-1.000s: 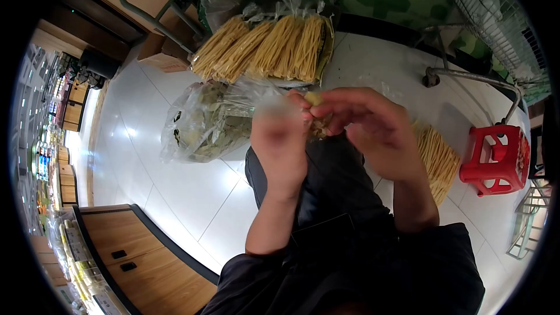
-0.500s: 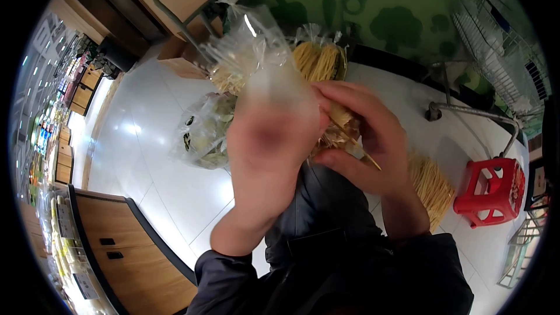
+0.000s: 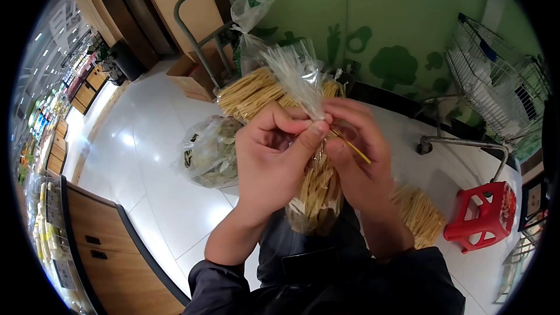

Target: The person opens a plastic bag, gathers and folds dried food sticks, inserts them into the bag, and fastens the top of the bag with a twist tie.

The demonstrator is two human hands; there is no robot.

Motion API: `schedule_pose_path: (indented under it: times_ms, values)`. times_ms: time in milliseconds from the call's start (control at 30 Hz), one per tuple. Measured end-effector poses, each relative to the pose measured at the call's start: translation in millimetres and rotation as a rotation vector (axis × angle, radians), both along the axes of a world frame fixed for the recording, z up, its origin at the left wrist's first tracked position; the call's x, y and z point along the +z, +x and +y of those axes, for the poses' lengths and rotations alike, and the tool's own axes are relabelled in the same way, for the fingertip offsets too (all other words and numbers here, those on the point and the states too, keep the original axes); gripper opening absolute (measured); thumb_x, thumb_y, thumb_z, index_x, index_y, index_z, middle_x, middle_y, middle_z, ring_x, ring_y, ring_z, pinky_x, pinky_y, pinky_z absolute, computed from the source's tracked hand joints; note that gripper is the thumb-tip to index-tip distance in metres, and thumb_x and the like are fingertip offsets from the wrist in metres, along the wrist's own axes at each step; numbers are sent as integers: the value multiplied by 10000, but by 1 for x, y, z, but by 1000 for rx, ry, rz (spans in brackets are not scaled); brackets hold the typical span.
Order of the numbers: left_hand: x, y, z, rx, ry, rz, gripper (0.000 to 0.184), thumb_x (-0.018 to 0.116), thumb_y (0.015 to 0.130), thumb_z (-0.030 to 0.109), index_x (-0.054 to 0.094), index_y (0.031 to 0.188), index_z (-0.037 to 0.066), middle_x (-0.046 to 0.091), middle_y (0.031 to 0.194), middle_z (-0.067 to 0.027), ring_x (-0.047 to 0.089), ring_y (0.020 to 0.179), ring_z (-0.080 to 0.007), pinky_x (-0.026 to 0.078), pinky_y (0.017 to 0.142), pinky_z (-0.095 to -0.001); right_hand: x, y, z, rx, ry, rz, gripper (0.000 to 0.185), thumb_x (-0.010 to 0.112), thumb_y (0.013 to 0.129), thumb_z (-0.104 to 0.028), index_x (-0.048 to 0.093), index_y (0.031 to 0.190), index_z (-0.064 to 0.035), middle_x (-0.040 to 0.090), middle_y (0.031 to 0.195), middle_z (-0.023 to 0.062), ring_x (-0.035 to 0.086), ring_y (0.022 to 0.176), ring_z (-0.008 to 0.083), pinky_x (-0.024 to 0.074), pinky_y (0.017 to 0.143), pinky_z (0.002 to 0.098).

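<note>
In front of my lap is a clear plastic bag [image 3: 318, 195] packed with dried yellow strips, its neck gathered and its loose top fanning upward. My left hand [image 3: 268, 163] is closed, pinching the gathered neck between thumb and fingers. A thin gold twist tie [image 3: 354, 149] sticks out at the neck, on the right. My right hand [image 3: 367, 166] curls around that spot, its fingertips at the tie and the neck. The fingers partly hide how far the tie goes round the bag.
Bundles of yellow sticks [image 3: 251, 93] lie beyond my hands, with another pile [image 3: 419, 213] at right. A filled plastic bag [image 3: 210, 154] rests on the floor. Around stand a red stool [image 3: 481, 213], a shopping cart [image 3: 490, 81], a cardboard box [image 3: 192, 79] and a hand truck [image 3: 198, 41].
My left hand, blurred across the bag before, has turned and now pinches the neck clearly. The bag's filled lower part has come into view below my hands. The view has shifted slightly.
</note>
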State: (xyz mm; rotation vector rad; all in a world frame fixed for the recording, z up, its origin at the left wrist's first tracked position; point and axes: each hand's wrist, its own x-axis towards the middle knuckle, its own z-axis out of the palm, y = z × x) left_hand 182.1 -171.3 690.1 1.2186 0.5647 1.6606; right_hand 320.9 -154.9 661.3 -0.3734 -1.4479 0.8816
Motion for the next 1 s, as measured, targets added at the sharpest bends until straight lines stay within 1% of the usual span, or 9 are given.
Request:
schedule_pose_path:
  times_ms: [33,67,133,233,467,667,767,833,1000]
  values:
    - [-6,2,1,-2,-3,-11,142,666,904,-92,545,890,-20,689,1068,-162,665,973,-138,528,853,-247,-4,1,3,-137,64,-9,312,672,934,-28,611,1235,25,586,1218,117,600,1143,173,489,968,297]
    - [-12,3,2,25,-12,31,139,668,904,-91,547,899,-22,682,1062,-160,663,983,-141,527,855,-244,-8,0,3,-137,61,-21,312,672,934,-28,611,1235,25,586,1218,117,600,1143,173,489,968,297]
    - [-23,7,4,66,-4,60,134,670,904,-86,553,924,-27,666,1054,-150,656,985,-136,525,855,-235,-18,-2,2,-172,-34,130,168,659,931,17,677,1097,39,611,1122,101,646,1022,148,518,884,246]
    - [-34,11,11,121,12,15,130,669,908,-81,552,926,-27,665,1051,-142,647,959,-123,522,845,-231,-33,-8,6,-216,-66,192,133,660,924,41,699,1052,38,639,1073,99,666,945,139,525,837,217]
    - [-59,17,24,272,18,94,127,663,919,-68,551,943,-14,667,1031,-122,645,956,-113,508,834,-219,-40,-10,20,-276,-163,120,154,686,917,20,726,1065,14,664,1029,85,643,923,103,501,792,198]
    - [-71,21,33,309,38,99,130,675,920,-45,550,940,-14,702,1073,-172,650,943,-117,514,809,-219,-45,-8,30,-275,-369,116,157,705,918,-14,740,1068,12,679,977,62,612,856,78,480,736,193]
    - [-79,22,38,312,60,127,152,705,902,-25,554,897,-15,714,1093,-194,663,896,-114,530,740,-222,-52,-9,33,-222,-406,191,152,712,910,-4,739,1058,16,671,962,55,604,835,73,478,727,192]
    - [-82,20,39,369,87,280,180,733,876,-13,554,857,-13,724,1082,-186,670,836,-101,532,665,-226,-57,-10,34,-221,-392,219,120,716,900,17,733,1019,24,658,933,51,602,822,74,479,729,192]
    - [-87,19,38,374,73,323,192,740,855,-24,553,813,-11,731,1054,-165,657,788,-74,510,626,-211,-65,-13,30,-275,-380,206,49,722,892,26,702,937,30,642,934,55,607,829,81,481,740,197]
